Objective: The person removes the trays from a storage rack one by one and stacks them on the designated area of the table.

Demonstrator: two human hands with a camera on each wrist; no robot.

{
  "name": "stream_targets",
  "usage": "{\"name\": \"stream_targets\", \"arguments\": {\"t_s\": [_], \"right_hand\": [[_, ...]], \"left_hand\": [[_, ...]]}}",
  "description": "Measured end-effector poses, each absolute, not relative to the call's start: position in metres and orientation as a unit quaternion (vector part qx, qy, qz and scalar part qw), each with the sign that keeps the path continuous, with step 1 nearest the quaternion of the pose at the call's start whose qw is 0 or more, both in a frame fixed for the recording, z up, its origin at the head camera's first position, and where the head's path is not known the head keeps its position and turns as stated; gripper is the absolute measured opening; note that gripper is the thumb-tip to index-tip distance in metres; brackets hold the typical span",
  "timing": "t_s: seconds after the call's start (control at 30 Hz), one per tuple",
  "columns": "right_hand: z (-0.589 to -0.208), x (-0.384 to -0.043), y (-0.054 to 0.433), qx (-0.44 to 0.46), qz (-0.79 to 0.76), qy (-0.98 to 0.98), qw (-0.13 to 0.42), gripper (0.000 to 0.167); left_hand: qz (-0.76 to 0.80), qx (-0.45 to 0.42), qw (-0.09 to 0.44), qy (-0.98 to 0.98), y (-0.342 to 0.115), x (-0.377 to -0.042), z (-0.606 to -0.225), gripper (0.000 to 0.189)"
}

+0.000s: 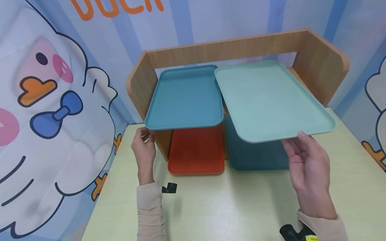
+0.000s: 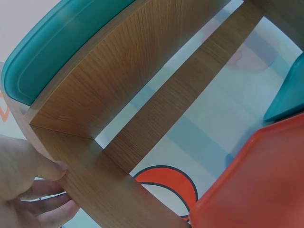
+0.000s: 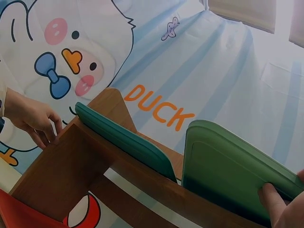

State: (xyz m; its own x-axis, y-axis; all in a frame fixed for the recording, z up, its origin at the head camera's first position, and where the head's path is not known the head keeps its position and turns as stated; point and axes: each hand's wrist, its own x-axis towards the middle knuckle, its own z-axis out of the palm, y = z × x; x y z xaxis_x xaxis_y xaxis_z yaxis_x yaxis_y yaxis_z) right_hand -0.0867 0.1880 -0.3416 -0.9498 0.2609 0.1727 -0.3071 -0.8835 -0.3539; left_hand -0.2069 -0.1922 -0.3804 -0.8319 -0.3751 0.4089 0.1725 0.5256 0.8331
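Note:
A pale green tray lies tilted over the right part of the wooden shelf's upper level, its front corner jutting out. My right hand pinches its front edge, thumb on top and fingers beneath. To its left a teal tray rests on the same level. At the shelf's left side my left hand grips the wooden side panel with thumb and fingers, just under the teal tray's corner. In the lower level sit a red tray and a dark blue tray, partly hidden by the green one.
The wooden shelf stands on a pale yellow table, against a backdrop printed with ducks and stripes. Its raised side panel borders the green tray on the right. Dark straps show at both wrists.

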Motion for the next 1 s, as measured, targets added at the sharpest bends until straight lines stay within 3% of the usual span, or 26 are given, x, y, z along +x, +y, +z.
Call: {"name": "stream_targets", "arguments": {"t_s": [1.0], "right_hand": [[-0.340, -0.077, 0.200, 0.094, 0.968, -0.208, 0.108, 0.036]], "left_hand": [[-0.474, 0.058, 0.278, -0.833, -0.194, -0.207, -0.380, 0.014]]}}
